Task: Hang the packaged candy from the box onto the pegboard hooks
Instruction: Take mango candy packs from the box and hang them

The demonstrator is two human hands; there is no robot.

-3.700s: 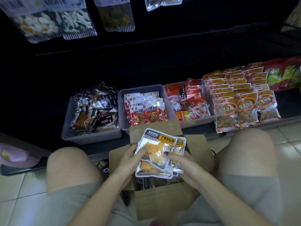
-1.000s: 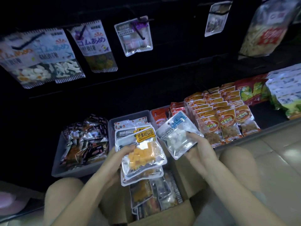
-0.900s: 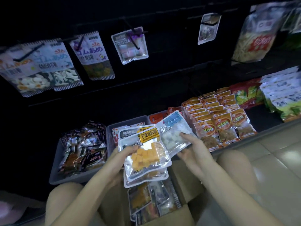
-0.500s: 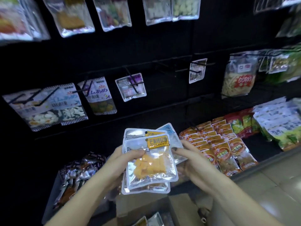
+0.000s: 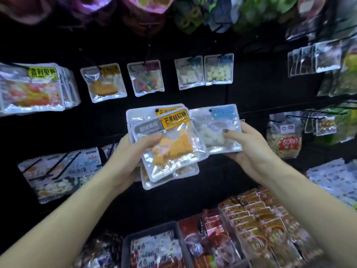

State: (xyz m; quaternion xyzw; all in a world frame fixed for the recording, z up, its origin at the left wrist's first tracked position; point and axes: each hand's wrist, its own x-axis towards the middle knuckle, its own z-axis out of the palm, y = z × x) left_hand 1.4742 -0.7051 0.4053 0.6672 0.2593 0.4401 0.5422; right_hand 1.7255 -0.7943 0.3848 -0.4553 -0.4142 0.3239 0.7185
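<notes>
Both hands grip candy packets: left hand [image 5: 133,151] mango stack [image 5: 170,149], right hand [image 5: 249,146] white pack [image 5: 214,124].

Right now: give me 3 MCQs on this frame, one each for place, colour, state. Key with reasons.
1. Where is the white-candy pack?
A. in the right hand
B. on a hook
C. in a bin

2. What colour is the label on the front pack in the left hand?
A. green
B. yellow
C. pink

3. What state are the held packs in?
A. hung
B. torn open
C. sealed, still in hand

Key: 1 A, its thumb presses the pack's front. 2 B, a yellow label sits above the orange cubes. 3 C, both hands grip them short of the pegboard.
</notes>
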